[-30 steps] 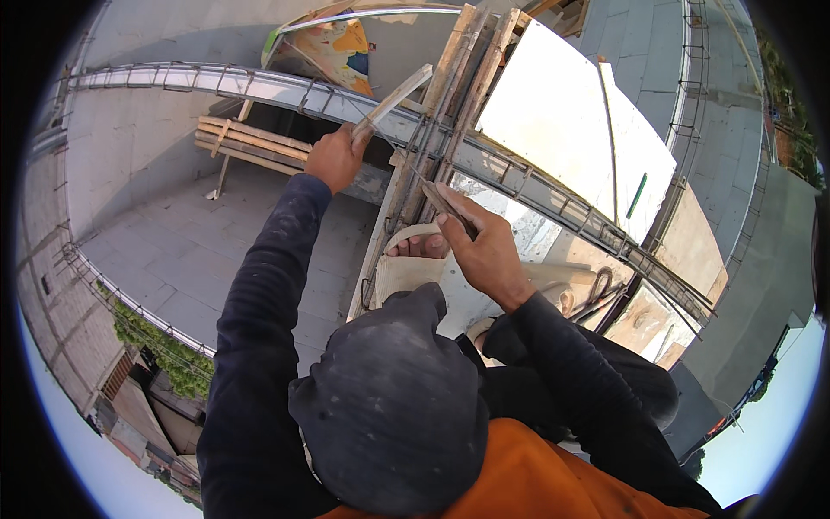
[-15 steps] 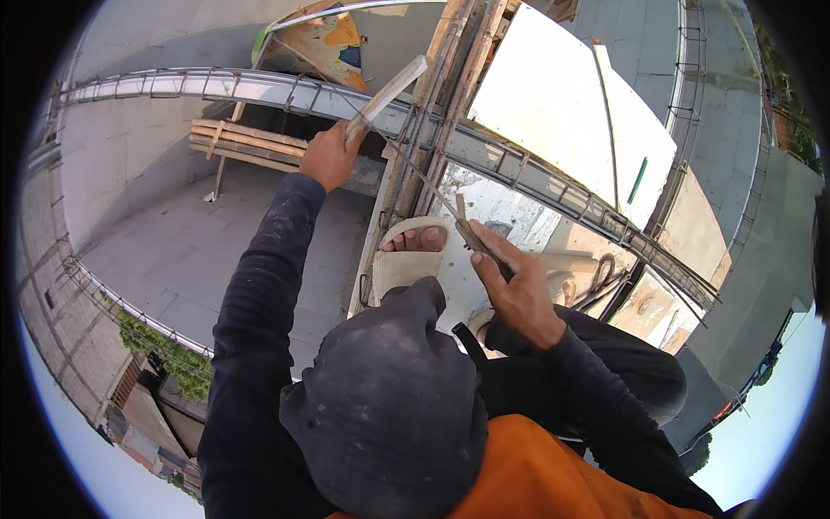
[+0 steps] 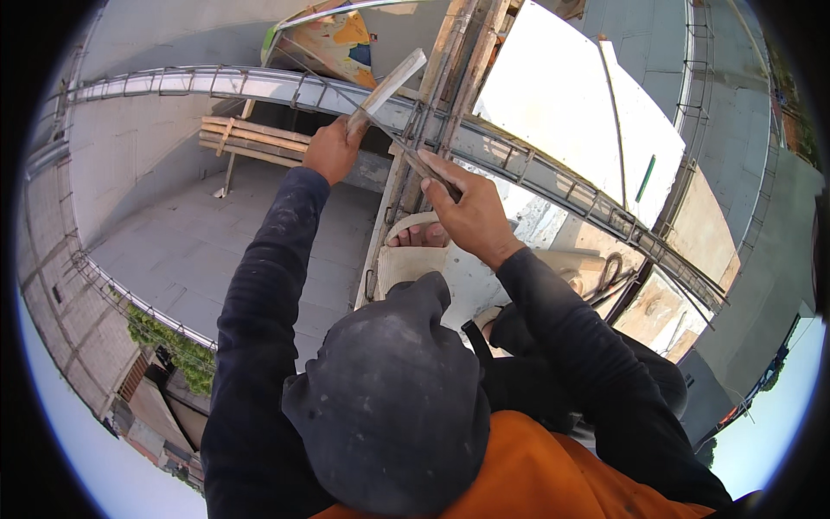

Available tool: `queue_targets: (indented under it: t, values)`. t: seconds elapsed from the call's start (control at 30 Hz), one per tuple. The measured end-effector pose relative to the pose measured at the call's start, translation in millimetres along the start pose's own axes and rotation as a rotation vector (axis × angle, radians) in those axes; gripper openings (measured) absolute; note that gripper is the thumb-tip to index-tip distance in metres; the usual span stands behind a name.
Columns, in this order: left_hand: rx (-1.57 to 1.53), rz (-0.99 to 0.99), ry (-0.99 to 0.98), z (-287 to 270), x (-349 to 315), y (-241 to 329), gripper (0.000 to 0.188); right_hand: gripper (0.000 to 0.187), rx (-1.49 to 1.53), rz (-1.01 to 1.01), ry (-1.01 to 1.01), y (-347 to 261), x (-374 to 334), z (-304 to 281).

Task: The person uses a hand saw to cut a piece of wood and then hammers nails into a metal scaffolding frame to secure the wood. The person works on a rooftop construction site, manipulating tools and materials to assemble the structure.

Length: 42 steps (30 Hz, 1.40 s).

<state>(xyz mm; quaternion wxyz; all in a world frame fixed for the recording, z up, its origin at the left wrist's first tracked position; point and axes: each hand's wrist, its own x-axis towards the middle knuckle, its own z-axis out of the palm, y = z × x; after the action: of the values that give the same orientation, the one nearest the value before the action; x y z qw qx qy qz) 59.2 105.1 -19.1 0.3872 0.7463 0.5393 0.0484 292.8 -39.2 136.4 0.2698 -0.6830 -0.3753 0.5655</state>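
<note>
My left hand is closed around the lower end of a pale wooden strip, which slants up to the right over the metal beam. My right hand grips the handle of what looks like a handsaw, its thin blade seen almost edge-on. That blade crosses the strip just beyond my left fingers and runs on to the upper left. The fingers of my right hand hide most of the handle. Whether the teeth are in a cut is too small to tell.
Steel rebar frames and upright timbers cross just ahead. White boards lie to the right; bundled bamboo poles are on the left. My sandalled foot rests by an edge, with a grey surface lower down.
My right hand has moved forward and left, sliding the saw farther across the strip and bringing its handle close to the wood. My left hand stays nearly where it was.
</note>
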Motion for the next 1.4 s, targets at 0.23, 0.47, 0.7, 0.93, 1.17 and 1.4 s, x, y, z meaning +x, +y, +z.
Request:
queue_targets:
  t: [0.23,0.47,0.7,0.93,1.17,1.4]
  values:
    - [-0.061,-0.004,0.015,-4.9,-1.2,-10.0,0.05,0.046,-0.078,-0.159,0.062,50.8,-59.9,-18.5]
    - [-0.147,-0.055,0.001,-1.9,0.9,-13.1,0.052,0.045,-0.09,-0.048,-0.001,22.7,-32.6,-8.7]
    - [-0.059,-0.056,0.024,-5.4,5.2,-14.5,0.056,0.045,-0.101,0.029,-0.059,18.4,-16.1,-4.0]
    - [0.04,-0.033,0.077,-7.5,-1.0,-14.1,0.055,0.043,-0.122,-0.097,0.063,37.0,-76.4,-24.9]
    - [0.21,-0.085,0.082,16.1,-12.4,11.5,0.041,0.046,-0.114,-0.002,0.035,44.1,-60.4,-28.4]
    - [0.262,-0.048,0.084,19.1,-12.8,12.3,0.041,0.045,-0.133,-0.038,0.059,68.7,-62.1,-20.0]
